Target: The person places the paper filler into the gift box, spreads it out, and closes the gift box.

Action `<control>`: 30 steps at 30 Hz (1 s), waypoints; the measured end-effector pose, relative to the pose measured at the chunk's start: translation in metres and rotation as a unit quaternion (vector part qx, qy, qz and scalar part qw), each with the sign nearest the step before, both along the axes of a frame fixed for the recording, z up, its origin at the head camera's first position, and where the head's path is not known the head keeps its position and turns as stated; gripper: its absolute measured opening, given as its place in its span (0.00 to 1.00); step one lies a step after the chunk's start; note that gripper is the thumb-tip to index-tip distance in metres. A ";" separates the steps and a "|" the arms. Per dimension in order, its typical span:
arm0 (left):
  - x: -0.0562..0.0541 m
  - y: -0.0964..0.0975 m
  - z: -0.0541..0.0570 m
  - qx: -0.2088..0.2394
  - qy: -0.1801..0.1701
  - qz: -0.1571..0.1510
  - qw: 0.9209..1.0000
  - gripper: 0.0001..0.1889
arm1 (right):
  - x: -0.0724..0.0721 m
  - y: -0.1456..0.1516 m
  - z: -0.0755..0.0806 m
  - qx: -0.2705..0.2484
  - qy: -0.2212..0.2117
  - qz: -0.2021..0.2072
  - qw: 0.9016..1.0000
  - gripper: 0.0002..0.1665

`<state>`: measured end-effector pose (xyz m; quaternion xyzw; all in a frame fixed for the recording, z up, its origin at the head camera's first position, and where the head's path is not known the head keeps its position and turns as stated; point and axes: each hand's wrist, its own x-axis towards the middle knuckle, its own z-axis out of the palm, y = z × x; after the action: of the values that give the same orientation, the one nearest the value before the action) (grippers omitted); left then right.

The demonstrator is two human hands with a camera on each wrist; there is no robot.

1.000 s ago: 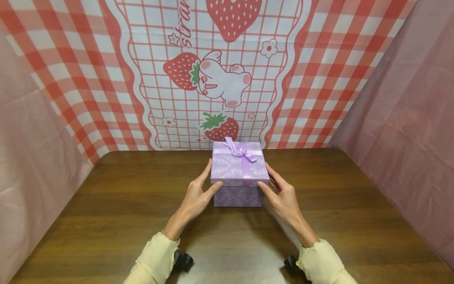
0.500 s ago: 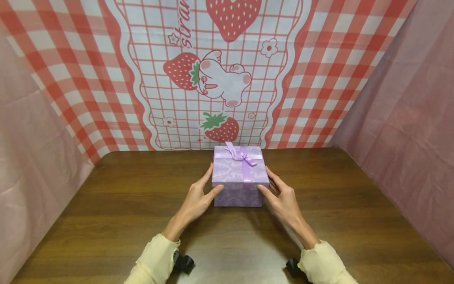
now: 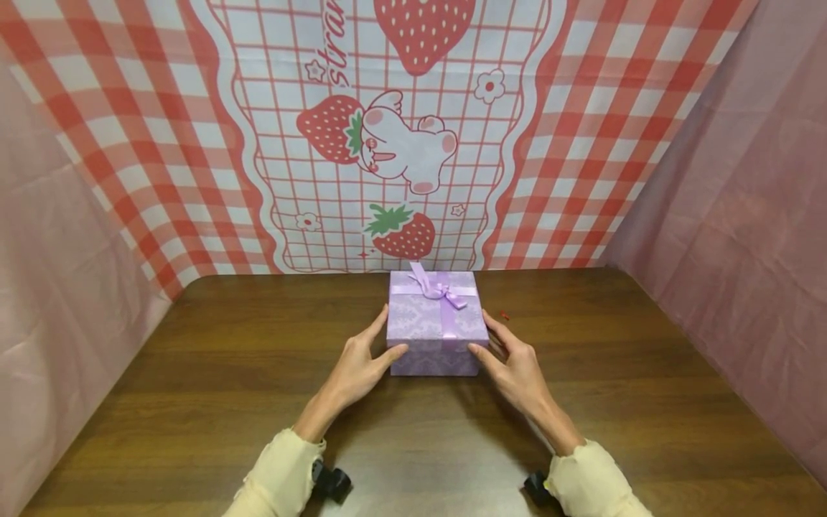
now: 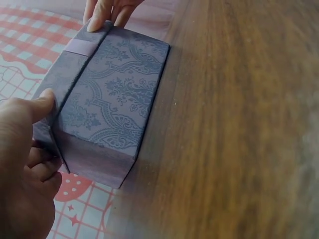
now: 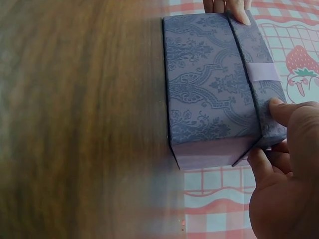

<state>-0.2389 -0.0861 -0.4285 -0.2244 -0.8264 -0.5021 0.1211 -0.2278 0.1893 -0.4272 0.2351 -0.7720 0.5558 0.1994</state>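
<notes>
A lavender patterned gift box base (image 3: pixel 431 365) stands upright on the table, with its lid (image 3: pixel 413 319) fitted over the top part. Ribbon crosses the lid and ends in a purple bow (image 3: pixel 437 289). My left hand (image 3: pixel 357 366) holds the lid at its left side, thumb on the front face and fingers along the side. On the opposite corner, my right hand (image 3: pixel 519 368) grips the lid in the same way. Both wrist views show the lid's edge partway down the base (image 4: pixel 117 84), the thumb of my right hand (image 5: pixel 289 159) lying near the ribbon strip.
The brown wooden table (image 3: pixel 226 402) runs back to a red-and-white strawberry cloth (image 3: pixel 413 143). Pink curtains (image 3: pixel 743 251) hang at both sides. A tiny red bit (image 3: pixel 505 315) lies right of the box. Black wrist cameras (image 3: pixel 332 481) sit below the sleeves.
Both hands have moved down a little with the lid, which covers more of the base now. The base has stayed in place. The red bit has come into sight beside the right hand.
</notes>
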 end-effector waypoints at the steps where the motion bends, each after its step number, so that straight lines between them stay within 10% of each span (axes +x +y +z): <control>1: 0.000 0.000 0.000 -0.001 0.001 0.001 1.000 0.41 | 0.000 0.000 0.000 0.002 0.000 0.000 1.000 0.35; 22: 0.001 0.000 -0.003 -0.019 -0.008 0.012 1.000 0.42 | 0.001 0.002 -0.003 0.010 -0.010 -0.012 1.000 0.35; 30: 0.012 -0.015 0.000 -0.128 0.007 0.070 0.989 0.46 | 0.008 0.018 -0.004 0.141 -0.007 -0.093 0.986 0.36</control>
<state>-0.2273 -0.1009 -0.4283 -0.1832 -0.8965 -0.3809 0.1325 -0.2199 0.2077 -0.4314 0.1836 -0.8625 0.4225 0.2096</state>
